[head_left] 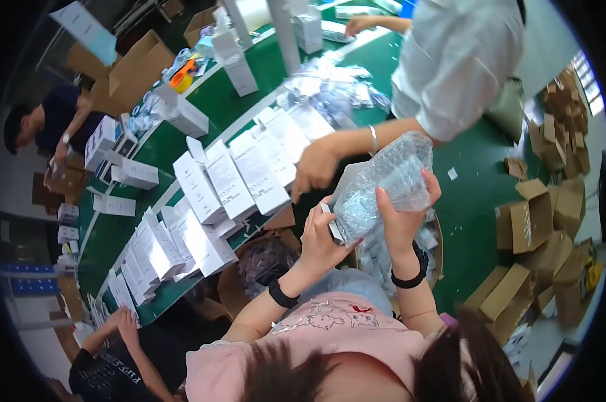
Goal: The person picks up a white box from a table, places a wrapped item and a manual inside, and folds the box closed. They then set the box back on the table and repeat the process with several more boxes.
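In front of my chest is a clear bubble-wrap pack [383,187] with something pale blue inside, tilted up to the right. My right hand [405,218] is closed around its near right side, thumb on the front and a finger at the right edge. At its lower left end, my left hand [324,234] is closed, with a narrow white edge [332,224] showing at the fingers. What that white edge belongs to is mostly hidden. Just beyond my left hand, a co-worker's hand [318,164] reaches over the table towards upright white boxes [228,179].
Rows of white boxes [159,248] line the green table [276,84]. Clear plastic packs [336,90] lie heaped farther back. A co-worker in white [453,60] stands close at right. Below my hands is a carton of packs [376,261]; open cartons [531,214] crowd the right floor.
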Motion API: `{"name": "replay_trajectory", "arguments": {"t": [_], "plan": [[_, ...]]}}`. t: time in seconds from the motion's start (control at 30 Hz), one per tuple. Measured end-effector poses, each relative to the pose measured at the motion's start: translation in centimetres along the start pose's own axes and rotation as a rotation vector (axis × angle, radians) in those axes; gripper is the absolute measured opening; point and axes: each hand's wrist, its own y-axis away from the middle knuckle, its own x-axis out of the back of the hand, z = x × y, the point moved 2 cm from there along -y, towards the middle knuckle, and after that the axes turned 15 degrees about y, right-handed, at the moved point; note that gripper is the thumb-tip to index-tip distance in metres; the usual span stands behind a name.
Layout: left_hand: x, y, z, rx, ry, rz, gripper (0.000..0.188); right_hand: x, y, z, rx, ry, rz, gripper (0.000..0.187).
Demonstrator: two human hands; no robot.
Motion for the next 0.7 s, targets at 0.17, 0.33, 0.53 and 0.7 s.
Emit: {"name": "replay_trajectory", "arguments": {"t": [0.17, 0.33, 0.53, 0.7], "plan": [[3.1, -1.5, 0.1, 0.026, -0.112, 0.013, 0.067, -4.3, -2.2, -1.7, -0.086, -0.092, -0.136, 0.065], [3.4, -1.5, 0.4, 0.087, -0.050, -0.029, 0.068, -2.9, -2.9, -0.3, 0.050, 0.060, -0.310, 0.059], [1.0, -0.7, 0.7, 0.132, -0.002, 0.032, 0.069, -0.6, -4.0, 0.0, -0.106, -0.051, -0.196, 0.050], [0.3, -0.9, 1.1, 0.190, -0.050, 0.131, 0.069, -1.6, -3.9, 0.6, -0.180, 0.009, -0.099, 0.051]]}}
